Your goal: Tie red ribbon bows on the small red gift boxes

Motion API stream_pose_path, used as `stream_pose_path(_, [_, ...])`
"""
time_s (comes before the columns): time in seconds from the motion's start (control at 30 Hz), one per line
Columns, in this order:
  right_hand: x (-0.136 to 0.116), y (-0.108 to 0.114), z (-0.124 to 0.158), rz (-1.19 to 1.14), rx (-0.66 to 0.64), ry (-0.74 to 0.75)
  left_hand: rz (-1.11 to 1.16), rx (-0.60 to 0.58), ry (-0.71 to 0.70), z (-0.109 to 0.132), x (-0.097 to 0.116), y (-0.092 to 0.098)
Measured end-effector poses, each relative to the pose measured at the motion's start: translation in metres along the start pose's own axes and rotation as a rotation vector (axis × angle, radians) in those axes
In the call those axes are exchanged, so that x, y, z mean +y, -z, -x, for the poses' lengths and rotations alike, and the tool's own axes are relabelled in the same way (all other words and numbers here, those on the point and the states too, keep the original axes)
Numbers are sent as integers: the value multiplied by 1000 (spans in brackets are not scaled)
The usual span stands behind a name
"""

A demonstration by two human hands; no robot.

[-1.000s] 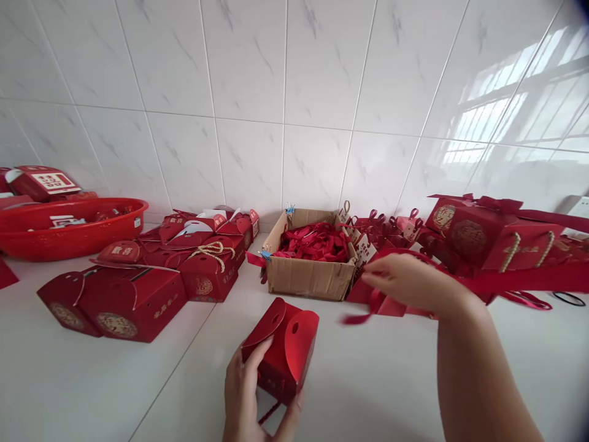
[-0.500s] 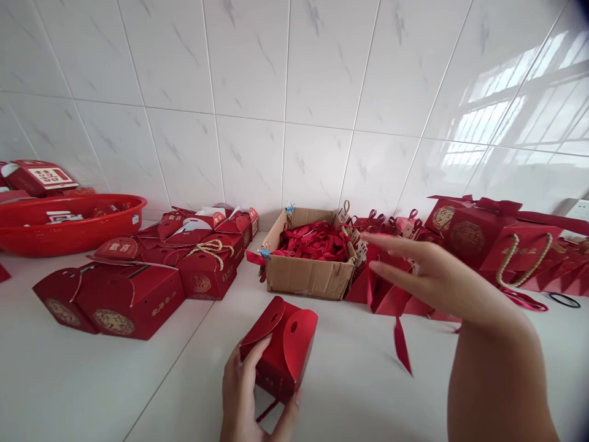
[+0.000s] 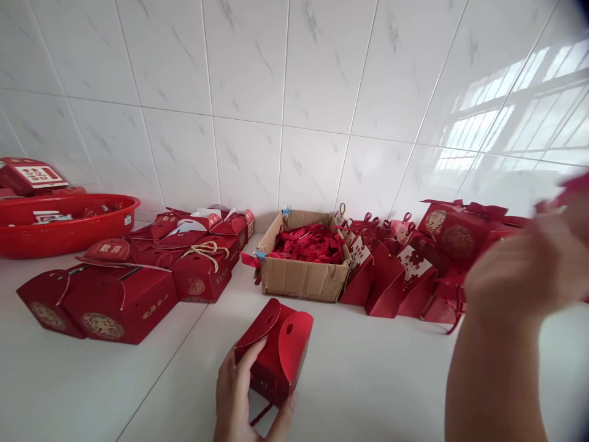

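My left hand is wrapped round a small red gift box standing on the white tabletop. The box's rounded top flaps, each with an oval hole, fold toward each other, and a dark red cord hangs near my thumb. At the right edge my right hand is raised and smeared by motion. A magenta-red ribbon shows by its blurred fingers and seems gripped in them. A cardboard box heaped with red ribbons lies beyond the gift box.
Several closed red gift boxes stand in a group at left, one tied with cream cord. Behind them is a red plastic basin. Red paper bags and a larger bow-topped box line the right, against a tiled wall.
My right hand has swung right and up from beside the ribbon box, and the ribbon dangling below it has gone along. My left hand keeps its hold on the gift box.
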State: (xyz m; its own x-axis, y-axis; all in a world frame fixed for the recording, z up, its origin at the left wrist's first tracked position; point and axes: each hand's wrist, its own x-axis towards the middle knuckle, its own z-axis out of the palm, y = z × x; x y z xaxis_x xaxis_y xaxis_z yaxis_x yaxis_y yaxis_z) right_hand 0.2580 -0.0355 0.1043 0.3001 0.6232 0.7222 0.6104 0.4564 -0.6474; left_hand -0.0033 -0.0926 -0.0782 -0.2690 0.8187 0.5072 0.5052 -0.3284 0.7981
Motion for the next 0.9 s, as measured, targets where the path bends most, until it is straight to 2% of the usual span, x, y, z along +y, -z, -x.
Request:
stream_pose_path(0.07, [-6,-13,5,13,-221,19,-11,-8,-3,0,-1,-1])
stream_pose_path(0.1, [-4,-21,4,91,-413,20,-17,-10,-6,-1,-1,-1])
stream_pose_path(0.13, [-1,-27,2,187,-497,3,-20,-10,-11,-1,-2,-1])
stream_pose_path(0.17, [5,-32,-2,292,-482,-36,-19,-11,-16,-1,-2,-1])
stream_pose_path(0.23, [16,-34,-9,387,-330,-140,-9,-15,-20,-1,-2,-2])
stream_pose_path(0.33, [25,-23,-13,251,-124,-216,4,-18,-2,-1,-2,-1])
stream_pose_path(0.43, [20,-13,-10,106,-28,-178,0,-25,19,0,-2,-1])
stream_pose_path(0.5, [15,-14,-8,42,22,-166,5,-39,23,0,-2,0])
stream_pose_path(0.57, [11,-19,-7,19,16,-156,9,-43,25,1,-2,0])
stream_pose_path(0.63, [7,-24,-4,28,-145,-94,9,-38,20,1,-2,0])
stream_pose_path(0.73, [-1,-22,4,-30,-639,73,6,-28,3,0,-2,0])
stream_pose_path(0.77, [-3,-19,6,-91,-780,123,4,-28,-2,0,-2,0])
stream_pose_path(0.8, [-5,-17,8,-183,-846,171,3,-31,-4,0,-1,0])
stream_pose_path(0.83, [-7,-14,9,-303,-815,214,3,-36,-4,1,-1,0])
stream_pose_path(0.87, [-7,-13,8,-443,-679,252,4,-44,-1,1,0,0])
stream_pose_path(0.9, [-5,-13,7,-584,-459,282,6,-51,3,1,0,0])
